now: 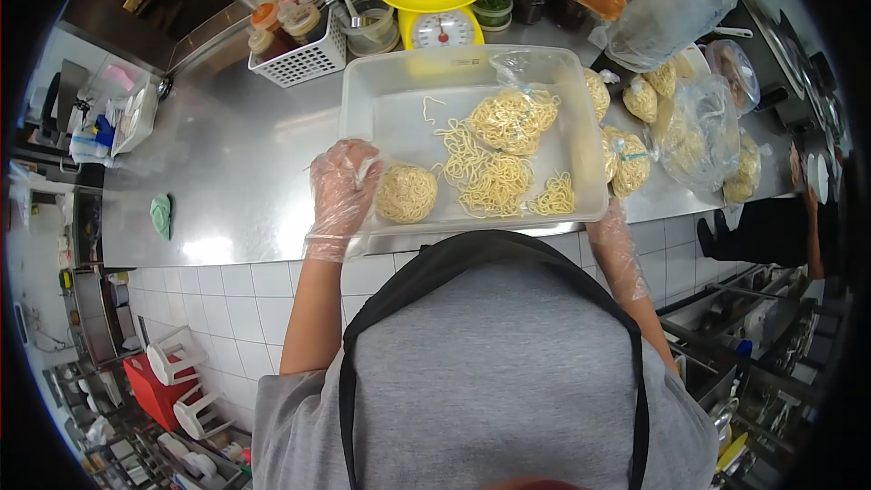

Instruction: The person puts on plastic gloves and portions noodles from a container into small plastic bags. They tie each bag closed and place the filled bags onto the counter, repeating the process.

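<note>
A clear plastic tub point(399, 82) lies in front of me on the steel counter. In it are a loose heap of yellow noodles point(494, 183), a bagged bundle of noodles point(508, 122), a round noodle portion point(406, 192) and a small clump point(554, 195). My left hand point(345, 183), in a clear plastic glove, is closed at the tub's left wall, its fingers curled over the rim. Also gloved, my right hand point(615, 229) is at the tub's near right corner. The tub and glare hide its fingers, so its grip cannot be made out.
Beyond the tub stand a yellow scale point(442, 9) and a white basket of bottles point(304, 59). Several bags of noodles point(631, 163) crowd the right side. A green cloth point(161, 216) lies on the steel counter point(236, 154) at left. A person in dark clothes point(762, 231) is at far right.
</note>
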`<state>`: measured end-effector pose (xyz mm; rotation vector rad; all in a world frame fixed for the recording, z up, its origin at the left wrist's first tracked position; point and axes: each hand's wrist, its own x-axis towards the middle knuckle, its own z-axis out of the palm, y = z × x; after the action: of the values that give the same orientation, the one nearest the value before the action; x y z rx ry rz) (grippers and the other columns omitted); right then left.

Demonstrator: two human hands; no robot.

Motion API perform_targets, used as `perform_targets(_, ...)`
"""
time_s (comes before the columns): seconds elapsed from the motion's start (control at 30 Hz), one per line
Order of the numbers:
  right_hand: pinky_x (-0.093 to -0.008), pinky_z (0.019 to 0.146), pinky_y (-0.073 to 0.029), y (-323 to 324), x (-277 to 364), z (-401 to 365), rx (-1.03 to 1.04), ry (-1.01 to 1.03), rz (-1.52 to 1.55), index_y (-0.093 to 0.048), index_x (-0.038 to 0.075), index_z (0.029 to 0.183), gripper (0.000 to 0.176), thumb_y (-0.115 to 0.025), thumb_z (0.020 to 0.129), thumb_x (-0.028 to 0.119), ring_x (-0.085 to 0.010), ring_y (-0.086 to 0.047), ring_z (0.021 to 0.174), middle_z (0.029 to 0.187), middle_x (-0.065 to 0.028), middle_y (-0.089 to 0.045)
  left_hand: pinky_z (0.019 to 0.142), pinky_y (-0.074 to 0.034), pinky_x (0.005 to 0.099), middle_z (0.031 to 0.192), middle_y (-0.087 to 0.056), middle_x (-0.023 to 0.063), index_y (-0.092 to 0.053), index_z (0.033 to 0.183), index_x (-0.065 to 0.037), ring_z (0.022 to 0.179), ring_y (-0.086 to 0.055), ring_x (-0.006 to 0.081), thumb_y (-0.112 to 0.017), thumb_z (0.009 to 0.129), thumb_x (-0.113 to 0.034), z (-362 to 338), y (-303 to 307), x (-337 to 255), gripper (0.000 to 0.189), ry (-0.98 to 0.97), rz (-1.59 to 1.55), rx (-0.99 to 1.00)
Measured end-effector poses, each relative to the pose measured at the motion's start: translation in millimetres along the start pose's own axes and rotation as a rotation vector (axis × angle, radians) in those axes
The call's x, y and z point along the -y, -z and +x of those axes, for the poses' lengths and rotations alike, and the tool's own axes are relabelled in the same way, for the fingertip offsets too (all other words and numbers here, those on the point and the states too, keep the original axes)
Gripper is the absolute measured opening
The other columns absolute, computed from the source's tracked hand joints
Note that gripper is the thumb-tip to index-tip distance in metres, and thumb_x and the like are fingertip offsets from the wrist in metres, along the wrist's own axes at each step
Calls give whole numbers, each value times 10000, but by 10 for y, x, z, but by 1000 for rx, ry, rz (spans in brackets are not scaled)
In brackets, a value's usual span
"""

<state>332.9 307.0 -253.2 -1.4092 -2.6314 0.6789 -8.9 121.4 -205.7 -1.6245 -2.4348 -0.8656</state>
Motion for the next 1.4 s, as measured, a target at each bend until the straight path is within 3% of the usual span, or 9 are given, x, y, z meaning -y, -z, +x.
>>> perform_targets(0.53,-443,669,-462,-133,-478,91,-156,65,-188,-548,23,909,129,-507,816,103,-371,-553,746,828,-211,-557,875,-297,412,1032,-559,23,-571,971,-165,975,-507,220,-675,722,-279,45,2,-331,292,-39,201,214)
perform_targets(0.63,-377,631,-473,57,-491,66,-69,-66,134,-514,19,854,85,-536,798,78,-296,-562,691,775,-131,-563,873,-304,409,1019,-556,31,-577,964,-158,975,-509,232,-665,730,-283,90,-58,-328,280,-15,205,264)
perform_targets(0.73,-213,549,-414,313,-314,-11,-281,-77,711,-505,13,867,50,-505,827,42,-64,-480,612,705,-8,-491,885,-301,413,1010,-555,35,-586,946,-147,975,-510,237,-652,742,-273,136,-97,-323,249,37,200,360)
perform_targets(0.83,-222,556,-418,665,91,67,-401,101,772,-505,8,881,80,-523,805,22,-89,-496,620,719,-27,-505,836,-354,413,965,-574,60,-596,911,-129,914,-538,262,-633,755,-250,155,-182,-271,201,-35,181,316)
perform_targets(0.97,-264,627,-463,720,502,515,-476,471,228,-509,23,979,223,-586,772,51,-183,-549,764,840,-79,-551,741,-426,427,882,-589,113,-615,892,-112,827,-573,290,-542,805,-308,179,-298,-180,227,-58,183,435)
perform_targets(1.1,-340,758,-470,529,840,1136,-372,566,229,-522,21,1080,326,-613,784,123,-265,-549,943,1139,-142,-522,734,-435,420,820,-590,140,-604,856,-76,815,-570,315,-507,833,-327,182,-299,-189,270,-54,84,424)
perform_targets(1.23,-377,862,-435,180,670,1692,-297,515,-57,-519,50,1137,358,-596,793,113,-304,-524,1029,1176,-152,-515,723,-436,419,823,-593,140,-606,853,-74,823,-570,318,-500,841,-326,182,-283,-168,274,-58,52,407)
perform_targets(1.33,-386,919,-406,415,928,1565,53,452,-159,-534,88,1142,331,-573,817,139,-316,-483,1104,1197,-151,-510,744,-433,426,886,-594,130,-598,906,-77,827,-572,314,-498,843,-341,212,-259,-174,289,-39,96,480)
perform_targets(1.4,-387,915,-406,478,1031,1433,-53,470,246,-560,115,1110,281,-554,833,167,-310,-475,1119,1174,-150,-522,839,-423,401,1035,-561,135,-580,997,-91,948,-554,299,-489,856,-378,223,-279,-193,332,-38,-163,233)
